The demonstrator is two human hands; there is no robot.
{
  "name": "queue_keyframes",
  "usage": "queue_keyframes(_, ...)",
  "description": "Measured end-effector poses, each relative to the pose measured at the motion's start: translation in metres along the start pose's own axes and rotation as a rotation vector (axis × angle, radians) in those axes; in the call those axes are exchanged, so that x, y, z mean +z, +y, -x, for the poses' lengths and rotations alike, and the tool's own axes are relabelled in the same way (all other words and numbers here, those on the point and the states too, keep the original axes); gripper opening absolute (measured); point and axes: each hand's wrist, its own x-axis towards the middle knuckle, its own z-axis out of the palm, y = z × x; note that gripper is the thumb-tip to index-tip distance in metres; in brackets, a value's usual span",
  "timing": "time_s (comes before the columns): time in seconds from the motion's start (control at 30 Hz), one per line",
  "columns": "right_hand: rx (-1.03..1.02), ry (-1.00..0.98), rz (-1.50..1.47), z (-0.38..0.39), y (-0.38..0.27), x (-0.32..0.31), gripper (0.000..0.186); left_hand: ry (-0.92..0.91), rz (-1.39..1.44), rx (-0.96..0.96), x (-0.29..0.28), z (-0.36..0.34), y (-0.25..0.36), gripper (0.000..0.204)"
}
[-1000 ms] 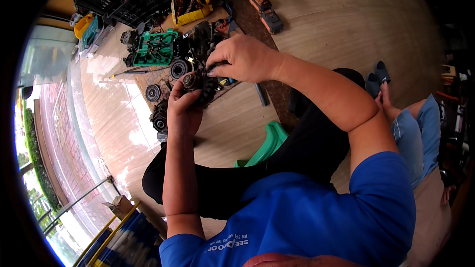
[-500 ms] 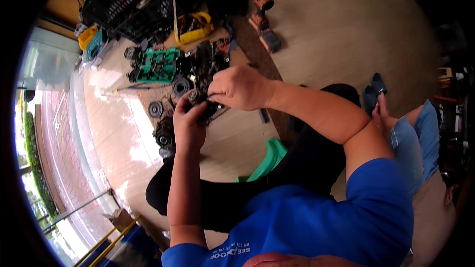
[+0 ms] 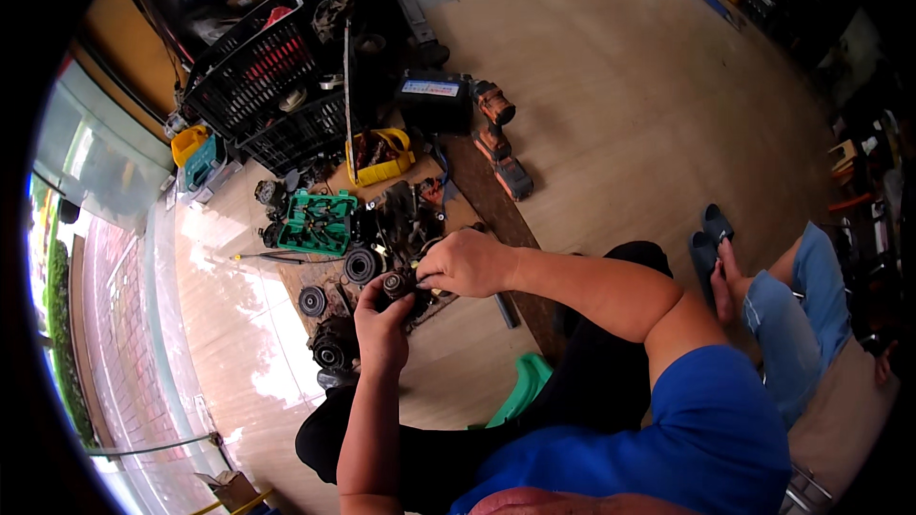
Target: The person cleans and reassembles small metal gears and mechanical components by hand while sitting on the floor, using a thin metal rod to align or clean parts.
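Observation:
My left hand (image 3: 382, 329) is closed around a small round greasy metal part (image 3: 393, 282). My right hand (image 3: 463, 262) has its fingertips pinched at the right side of that part; what they grip is hidden. Just beyond my hands, a cardboard-covered work spot (image 3: 296, 277) holds dark pulley-like rings (image 3: 361, 265), a smaller disc (image 3: 312, 300), a bulky round housing (image 3: 331, 356), a green open tool case (image 3: 318, 222) and a pile of dark greasy parts (image 3: 401, 210).
Black crates (image 3: 253, 67), a yellow tray (image 3: 377, 153), a black box (image 3: 434, 105) and orange cordless tools (image 3: 501, 157) lie beyond. A green stool (image 3: 520, 386) is beneath me. Another person's legs (image 3: 801, 305) and slippers (image 3: 720, 224) are at the right, glass doors (image 3: 105, 133) at the left.
The view has tilted up, showing more floor and clutter, so everything appears lower in the picture. Both my hands stay together on the round part, with only slight finger movement.

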Motion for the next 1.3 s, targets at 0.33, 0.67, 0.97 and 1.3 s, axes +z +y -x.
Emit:
queue_keyframes(0.33,0.013,0.025,-0.049,-0.001,0.002,0.007,0.016,-0.002,-0.054,-0.002,0.001,0.004,-0.003,0.036)
queue_keyframes(0.67,-0.002,0.138,-0.047,-0.009,-0.002,0.008,0.013,-0.005,-0.031,0.085,0.001,0.003,0.001,0.038)
queue_keyframes(0.97,-0.039,0.206,0.105,-0.005,-0.017,0.036,0.012,0.133,-0.129,0.131,-0.001,-0.001,-0.008,0.037)
queue_keyframes(1.3,0.031,0.084,0.012,-0.002,-0.01,0.016,0.017,0.114,-0.164,0.106,-0.003,0.0,-0.011,0.037)
